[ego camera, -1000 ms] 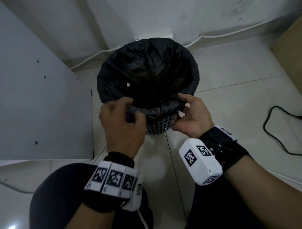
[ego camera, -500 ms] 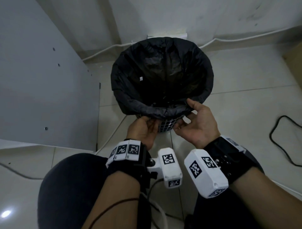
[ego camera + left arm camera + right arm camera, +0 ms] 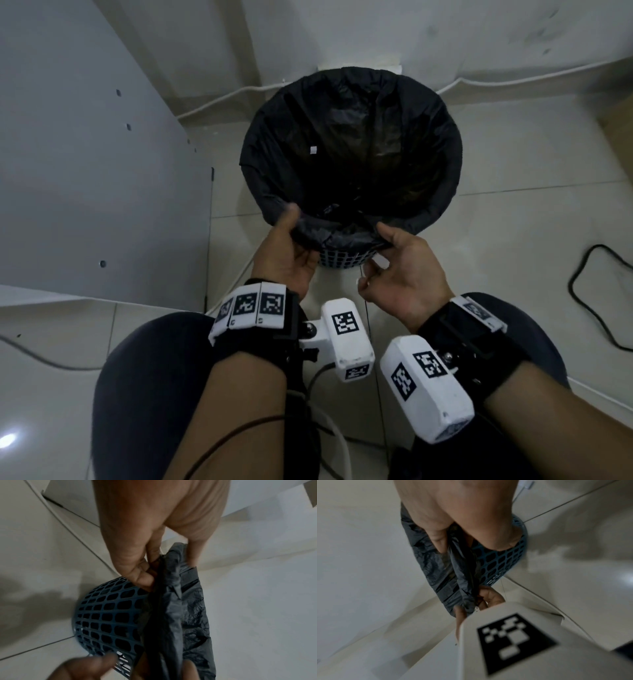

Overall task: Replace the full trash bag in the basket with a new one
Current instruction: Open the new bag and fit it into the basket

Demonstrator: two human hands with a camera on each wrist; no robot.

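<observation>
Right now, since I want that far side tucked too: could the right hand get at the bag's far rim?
Probably yes: the right hand pinches the bag at the basket's near edge, with nothing between.

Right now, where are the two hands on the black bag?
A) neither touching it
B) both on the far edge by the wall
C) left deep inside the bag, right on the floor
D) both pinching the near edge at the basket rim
D: the left hand and right hand each pinch the black bag along its near edge, just above the lattice basket.
</observation>
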